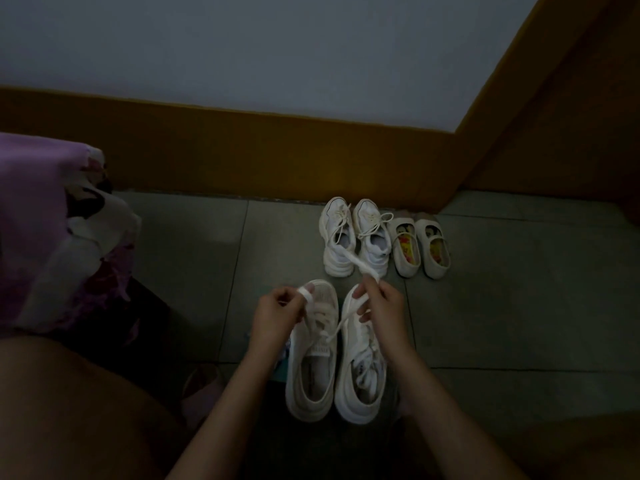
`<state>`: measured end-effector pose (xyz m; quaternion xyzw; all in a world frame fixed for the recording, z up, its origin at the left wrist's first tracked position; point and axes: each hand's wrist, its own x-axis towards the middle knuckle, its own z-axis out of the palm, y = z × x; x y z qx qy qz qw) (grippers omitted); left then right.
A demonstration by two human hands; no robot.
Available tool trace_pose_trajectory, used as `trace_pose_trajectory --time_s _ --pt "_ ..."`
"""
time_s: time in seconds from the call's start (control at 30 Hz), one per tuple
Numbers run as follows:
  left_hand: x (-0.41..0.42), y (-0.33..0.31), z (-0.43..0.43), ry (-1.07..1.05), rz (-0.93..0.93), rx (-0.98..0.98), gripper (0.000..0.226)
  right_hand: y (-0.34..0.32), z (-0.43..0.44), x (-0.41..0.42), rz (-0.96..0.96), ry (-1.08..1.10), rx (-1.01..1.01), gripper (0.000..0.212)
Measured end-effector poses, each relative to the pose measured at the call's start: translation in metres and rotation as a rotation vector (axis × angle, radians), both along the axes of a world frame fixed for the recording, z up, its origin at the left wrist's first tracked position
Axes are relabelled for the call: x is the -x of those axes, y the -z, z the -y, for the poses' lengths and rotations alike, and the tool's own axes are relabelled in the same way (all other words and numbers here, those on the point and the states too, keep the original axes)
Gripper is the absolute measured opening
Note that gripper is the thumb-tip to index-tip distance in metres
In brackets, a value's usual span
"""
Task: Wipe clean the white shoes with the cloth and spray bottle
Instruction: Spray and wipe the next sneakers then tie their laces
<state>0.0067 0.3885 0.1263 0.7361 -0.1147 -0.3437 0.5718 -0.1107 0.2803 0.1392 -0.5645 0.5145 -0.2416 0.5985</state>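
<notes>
Bare left forearm [225, 410] and right forearm [446, 410] reach in from the near edge over a pair of white shoes on the grey floor tiles [502, 306]. The left shoe [311, 368] and right shoe [360, 375] stand side by side, almost touching. Their long axes run near to far, heels near and toes pointing far toward the brown baseboard [242, 150].

The left hand [277, 313] hovers over the left shoe's toe, thumb and fingers pinching one end of a flat white lace [356, 263]. The right hand [381, 306], over the right shoe's toe, has its fingers curled round the lace, whose free length rises far from the fist.

Farther off, white sneakers [353, 237] and small slip-ons [420, 247] with patterned insoles also point toes far. Purple and white fabric [52, 220] hangs at the left.
</notes>
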Motion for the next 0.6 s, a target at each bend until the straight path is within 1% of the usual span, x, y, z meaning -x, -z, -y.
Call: trace_pose_trajectory --time_s 0.03,0.1,0.2,0.27,0.3,0.43,0.5,0.57,0.6 --pt "-0.003 -0.002 0.004 0.003 -0.003 -0.049 0.032 -0.001 0.004 -0.003 0.007 0.008 -0.052 0.037" --pt "-0.011 -0.007 0.014 0.043 -0.058 -0.128 0.038 0.001 0.012 -0.008 -0.029 -0.026 -0.152 0.034" --pt "-0.018 -0.004 0.026 0.091 -0.200 -0.201 0.038 0.011 0.015 -0.011 -0.154 -0.142 -0.226 0.024" --pt "-0.019 0.004 0.030 0.080 -0.306 -0.229 0.036 0.017 0.010 -0.009 -0.150 -0.188 -0.334 0.020" --pt "-0.020 0.010 0.030 0.087 -0.323 -0.254 0.033 0.018 0.006 -0.007 -0.143 -0.214 -0.367 0.019" --pt "-0.014 0.031 0.018 0.222 -0.365 -0.393 0.028 0.026 -0.010 0.005 -0.205 -0.373 -0.307 0.024" --pt "-0.008 0.037 0.011 0.326 -0.289 -0.458 0.025 0.031 -0.016 0.008 -0.228 -0.425 -0.266 0.021" --pt "-0.002 0.044 0.005 0.438 -0.073 -0.505 0.022 0.036 -0.019 0.008 -0.259 -0.476 -0.185 0.009" --pt "0.002 0.044 0.002 0.472 0.036 -0.513 0.020 0.040 -0.020 0.008 -0.271 -0.488 -0.144 0.014"
